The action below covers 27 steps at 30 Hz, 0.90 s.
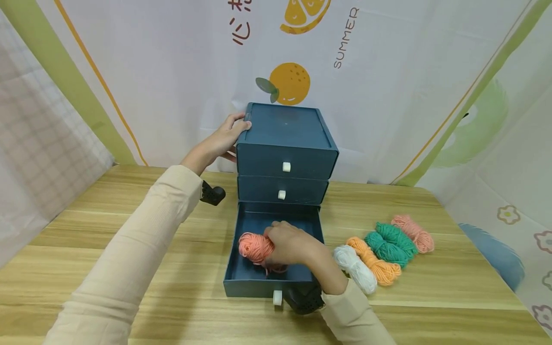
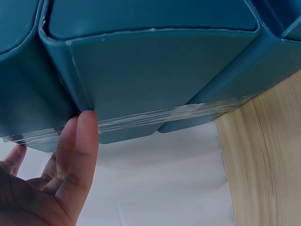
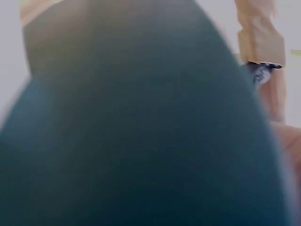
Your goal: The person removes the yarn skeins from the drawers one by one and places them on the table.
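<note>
A dark blue three-drawer cabinet [image 1: 284,127] stands on the table, its bottom drawer [image 1: 250,287] pulled out. Over in the head view's centre left, my left hand [image 1: 224,139] rests against the cabinet's upper left side, thumb at the top edge. The left wrist view shows its fingers [image 2: 84,155] nearly straight on the side wall, by a strip of clear tape [image 2: 183,112]. Inside the open drawer, my right hand [image 1: 293,244] grips a coral-pink skein of yarn [image 1: 254,247]; the palm hides its right part, and strands show below. Dark blue plastic fills most of the right wrist view, blurred.
Right of the drawer lie skeins of yarn: white [image 1: 355,268], orange [image 1: 374,261], green [image 1: 391,243] and pink [image 1: 412,233]. White knobs stick out from the drawer fronts, the lowest knob [image 1: 278,297] towards me. A printed curtain [image 1: 172,72] hangs behind the wooden table [image 1: 185,268].
</note>
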Tool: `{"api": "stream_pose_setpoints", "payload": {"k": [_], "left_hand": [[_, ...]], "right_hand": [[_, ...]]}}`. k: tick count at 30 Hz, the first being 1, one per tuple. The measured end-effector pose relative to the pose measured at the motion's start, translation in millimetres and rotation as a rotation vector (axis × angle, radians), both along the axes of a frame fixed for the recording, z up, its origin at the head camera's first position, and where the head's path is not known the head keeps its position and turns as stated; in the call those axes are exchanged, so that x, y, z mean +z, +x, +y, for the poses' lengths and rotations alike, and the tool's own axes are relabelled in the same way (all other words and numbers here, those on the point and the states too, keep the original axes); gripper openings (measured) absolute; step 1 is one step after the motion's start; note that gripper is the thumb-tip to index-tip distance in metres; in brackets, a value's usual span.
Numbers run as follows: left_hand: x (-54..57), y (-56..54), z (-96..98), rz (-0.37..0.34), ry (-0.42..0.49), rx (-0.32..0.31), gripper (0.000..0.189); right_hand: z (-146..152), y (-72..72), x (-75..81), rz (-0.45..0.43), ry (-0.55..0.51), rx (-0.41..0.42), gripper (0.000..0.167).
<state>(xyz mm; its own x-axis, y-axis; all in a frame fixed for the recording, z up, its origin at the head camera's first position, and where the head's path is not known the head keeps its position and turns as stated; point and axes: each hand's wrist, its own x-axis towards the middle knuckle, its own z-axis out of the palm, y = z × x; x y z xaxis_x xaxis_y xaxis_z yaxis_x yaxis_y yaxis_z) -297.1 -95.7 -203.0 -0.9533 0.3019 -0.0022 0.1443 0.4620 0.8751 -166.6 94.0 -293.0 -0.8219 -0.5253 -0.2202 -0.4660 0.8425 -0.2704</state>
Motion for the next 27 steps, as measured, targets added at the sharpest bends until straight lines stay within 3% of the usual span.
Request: {"api": "stream_pose_setpoints", "payload": {"k": [6,15,21,27], "left_hand": [[-1.2,-1.1,-0.8,-0.003,0.001,-0.008,0.066],[-1.4,-1.8,-1.7,-0.005,0.005,-0.009,0.066],[-1.5,-2.1,-1.3,-0.007,0.009,-0.006,0.065],[-1.3,-2.1,-0.6,-0.005,0.008,-0.007,0.065]], "right_hand": [[15,3.3,10.8,0.049,-0.114,-0.043,0.049],[46,10.9,30.8,0.009,-0.281,-0.064,0.035],[66,18.6,38.2,0.088,-0.299,-0.055,0.03],[85,27.1,42.0,0.105,-0.293,-0.143,0.033]]}}
